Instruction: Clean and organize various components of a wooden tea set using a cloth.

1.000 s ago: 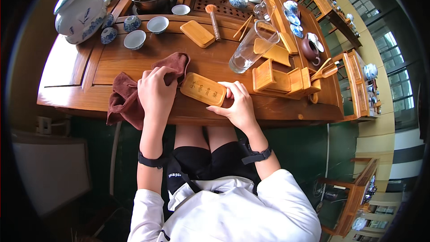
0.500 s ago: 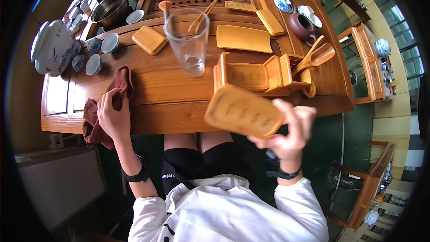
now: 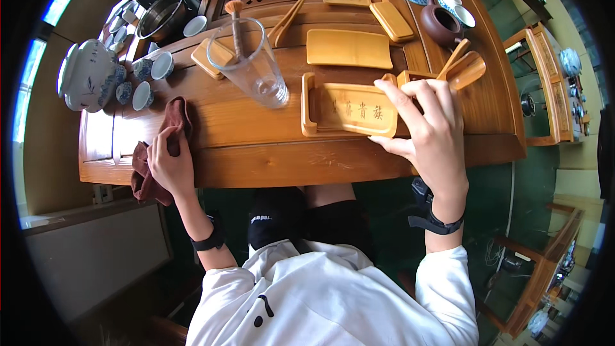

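Note:
My right hand (image 3: 430, 129) pinches the right end of a small rounded bamboo tray (image 3: 336, 125), thumb at its near edge and fingers at its far edge. The tray lies in or just over a bamboo holder (image 3: 309, 102); whether it rests fully there cannot be seen. At the holder's right end, a box partly hidden by my fingers bears a wooden tea scoop (image 3: 467, 70). At the table's left front, my left hand (image 3: 172, 163) has its fingers closed on a crumpled brown cloth (image 3: 176, 115), which hangs partly over the edge.
Beyond the holder lie bamboo trays (image 3: 349, 49). A tall clear glass (image 3: 262, 70) stands before a brush (image 3: 236, 32) and wooden tongs (image 3: 291, 16). Blue-and-white cups (image 3: 143, 96) and a lidded pot (image 3: 86, 80) are left; a dark teapot (image 3: 441, 24) is right.
My right hand has carried the bamboo tray forward from the table's front edge to the holder and levelled it. My left hand stays on the cloth. The view has shifted slightly.

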The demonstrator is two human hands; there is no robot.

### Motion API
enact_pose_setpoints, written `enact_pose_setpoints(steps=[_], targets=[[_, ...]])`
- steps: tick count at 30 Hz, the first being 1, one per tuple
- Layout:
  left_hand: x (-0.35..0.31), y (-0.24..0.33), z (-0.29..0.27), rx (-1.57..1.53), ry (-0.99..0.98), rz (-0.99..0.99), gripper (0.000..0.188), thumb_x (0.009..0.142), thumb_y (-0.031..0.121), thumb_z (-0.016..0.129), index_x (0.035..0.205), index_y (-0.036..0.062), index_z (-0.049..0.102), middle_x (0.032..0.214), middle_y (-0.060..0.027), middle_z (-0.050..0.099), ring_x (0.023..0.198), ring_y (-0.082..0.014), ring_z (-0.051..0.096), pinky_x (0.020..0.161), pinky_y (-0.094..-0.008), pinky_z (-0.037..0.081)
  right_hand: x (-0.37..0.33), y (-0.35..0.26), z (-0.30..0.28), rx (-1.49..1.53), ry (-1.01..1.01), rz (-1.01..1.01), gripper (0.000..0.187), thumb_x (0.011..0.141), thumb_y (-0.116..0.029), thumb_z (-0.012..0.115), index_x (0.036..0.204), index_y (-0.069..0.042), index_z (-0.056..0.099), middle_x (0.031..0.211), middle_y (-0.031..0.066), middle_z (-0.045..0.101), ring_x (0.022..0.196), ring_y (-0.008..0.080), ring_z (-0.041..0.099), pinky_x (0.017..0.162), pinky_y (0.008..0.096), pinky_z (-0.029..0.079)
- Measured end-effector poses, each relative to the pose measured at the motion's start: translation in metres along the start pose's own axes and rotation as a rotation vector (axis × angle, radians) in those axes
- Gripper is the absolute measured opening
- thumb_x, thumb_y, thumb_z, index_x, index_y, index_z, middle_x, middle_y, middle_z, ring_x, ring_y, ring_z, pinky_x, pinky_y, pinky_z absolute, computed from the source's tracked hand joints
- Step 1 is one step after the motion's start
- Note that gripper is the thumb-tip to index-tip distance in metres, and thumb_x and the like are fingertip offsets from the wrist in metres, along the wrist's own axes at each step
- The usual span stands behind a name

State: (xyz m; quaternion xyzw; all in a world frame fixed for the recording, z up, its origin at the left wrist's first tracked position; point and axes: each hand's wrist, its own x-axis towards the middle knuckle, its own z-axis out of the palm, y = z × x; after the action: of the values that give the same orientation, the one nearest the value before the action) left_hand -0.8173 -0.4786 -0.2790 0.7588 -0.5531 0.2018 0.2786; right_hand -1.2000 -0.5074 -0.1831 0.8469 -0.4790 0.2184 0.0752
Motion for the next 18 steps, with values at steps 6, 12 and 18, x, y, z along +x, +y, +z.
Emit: enact_pose_setpoints(steps=[6, 12, 18], targets=[[0.001, 0.001, -0.004, 0.012, 0.007, 0.005, 0.012, 0.08, 0.018, 0.068, 0.091, 0.0124, 0.066, 0.089, -0.0027, 0.066, 0.089, -0.024, 0.06, 0.08, -0.0356, 0.047, 0.017, -0.005, -0.002, -0.004, -0.15, 0.018, 0.066, 0.055, -0.021, 0.084, 0.114, -0.005, 0.061, 0.104, 0.0045, 0.05, 0.105, 0.0235, 0.045, 0.094, 0.0403, 0.036], [-0.002, -0.006, -0.002, 0.026, 0.005, 0.036, 0.012, 0.079, 0.015, 0.068, 0.091, 0.0129, 0.066, 0.09, -0.0014, 0.066, 0.091, -0.023, 0.059, 0.082, -0.0353, 0.045, 0.031, -0.006, 0.006, -0.075, -0.287, 0.004, 0.06, 0.055, -0.019, 0.085, 0.108, -0.002, 0.063, 0.104, 0.006, 0.048, 0.105, 0.0247, 0.043, 0.095, 0.0408, 0.035], [0.0, -0.004, -0.005, -0.033, -0.014, 0.062, 0.014, 0.077, 0.014, 0.069, 0.091, 0.0136, 0.066, 0.089, -0.0005, 0.064, 0.09, -0.0227, 0.059, 0.081, -0.0347, 0.045, 0.038, -0.026, 0.01, -0.211, -0.402, 0.09, 0.058, 0.058, -0.02, 0.083, 0.11, -0.003, 0.063, 0.103, 0.0063, 0.048, 0.105, 0.0251, 0.043, 0.094, 0.0406, 0.035]])
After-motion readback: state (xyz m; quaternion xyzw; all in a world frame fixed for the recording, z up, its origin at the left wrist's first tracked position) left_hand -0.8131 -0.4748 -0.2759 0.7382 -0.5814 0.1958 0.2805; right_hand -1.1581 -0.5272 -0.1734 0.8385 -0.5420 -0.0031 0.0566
